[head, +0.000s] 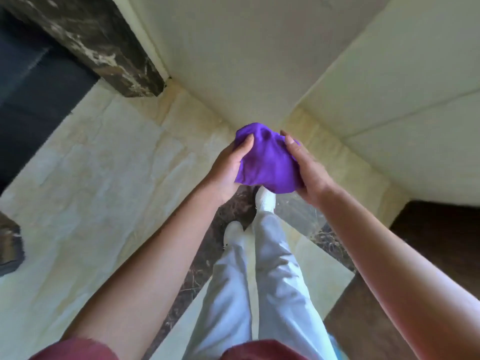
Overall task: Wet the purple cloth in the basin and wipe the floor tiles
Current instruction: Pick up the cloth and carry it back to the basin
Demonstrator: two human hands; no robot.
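Observation:
The purple cloth (267, 162) is bunched up in front of me at about waist height, held between both hands. My left hand (228, 167) grips its left side with the fingers curled over the top edge. My right hand (306, 170) clasps its right side and underside. The cloth hangs above my white shoes, over the cream floor tiles (91, 178). No basin is in view.
I stand near a corner of cream walls (246, 48). A dark stone door frame (104, 42) and a dark opening lie at the upper left. A dark tile strip (207, 255) runs under my feet, and a brown wooden surface (428, 229) is at the right.

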